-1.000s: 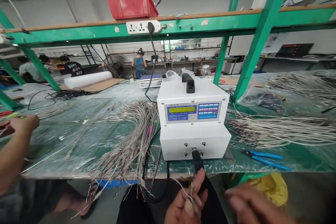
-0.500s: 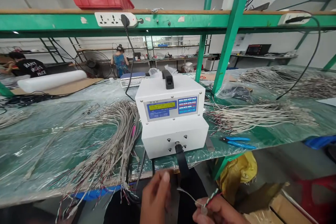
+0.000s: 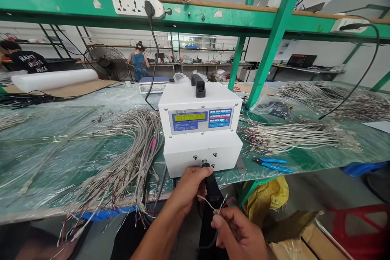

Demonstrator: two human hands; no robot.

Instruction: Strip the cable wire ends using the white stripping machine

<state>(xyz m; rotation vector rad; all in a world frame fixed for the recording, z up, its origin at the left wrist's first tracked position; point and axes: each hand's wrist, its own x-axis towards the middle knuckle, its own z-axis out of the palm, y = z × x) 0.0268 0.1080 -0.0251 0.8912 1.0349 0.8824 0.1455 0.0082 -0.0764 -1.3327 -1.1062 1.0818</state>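
Observation:
A white wire twisting machine [image 3: 202, 142] with a lit display and a blue keypad stands at the bench's front edge. At its lower front, my left hand [image 3: 196, 183] is closed on the machine's black chuck [image 3: 207, 166], thumb on top and fingers partly hidden beneath. A wide black piece [image 3: 213, 191] hangs down from there. Lower right, my right hand [image 3: 236, 227] pinches a cable end with thin coloured wires [image 3: 224, 205] fanning out of it. One pale strand reaches from this pinch toward my left hand.
Grey cable bundles [image 3: 131, 162] lie left of the machine, and more white cables [image 3: 292, 136] lie right. Blue-handled cutters [image 3: 274, 164] rest near the front edge. A green shelf post [image 3: 271, 44] rises behind. Below right are a yellow bag [image 3: 268, 199], a cardboard box [image 3: 323, 235] and a red stool [image 3: 362, 227].
My left hand has moved up and forward onto the black chuck. My right hand, still pinching the wires, has shifted slightly left and up. The view has tilted down a little.

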